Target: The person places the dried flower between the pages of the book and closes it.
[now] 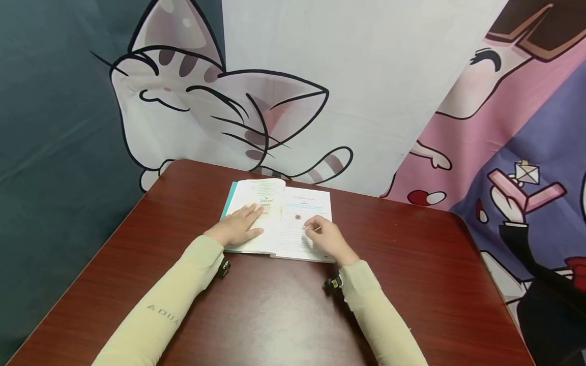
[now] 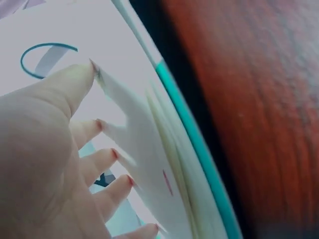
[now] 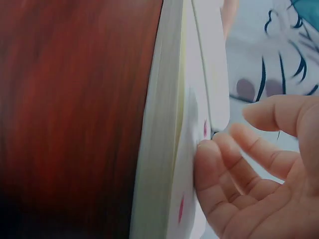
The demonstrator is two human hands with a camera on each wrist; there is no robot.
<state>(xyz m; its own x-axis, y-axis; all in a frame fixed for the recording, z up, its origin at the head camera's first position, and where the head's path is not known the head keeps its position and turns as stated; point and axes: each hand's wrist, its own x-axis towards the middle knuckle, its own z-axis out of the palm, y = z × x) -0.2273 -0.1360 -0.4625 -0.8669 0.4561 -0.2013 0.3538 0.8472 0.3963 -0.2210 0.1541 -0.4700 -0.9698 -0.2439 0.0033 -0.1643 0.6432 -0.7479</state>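
An open book with printed white pages and a teal cover lies on the table. On its left page my left hand rests with the fingers spread, the thumb toward the lower part of the page. Over the right page is my right hand, its fingers loosely bent. From the right wrist, the thumb stands apart from the other fingers, and some fingertips touch or nearly touch the page; nothing shows between them. Close up, the left fingers lie against the page.
The brown wooden table extends around the book on every side. Behind it hangs a cloth backdrop with cartoon figures, including a striped cat. Small dark wrist cameras sit at both cuffs.
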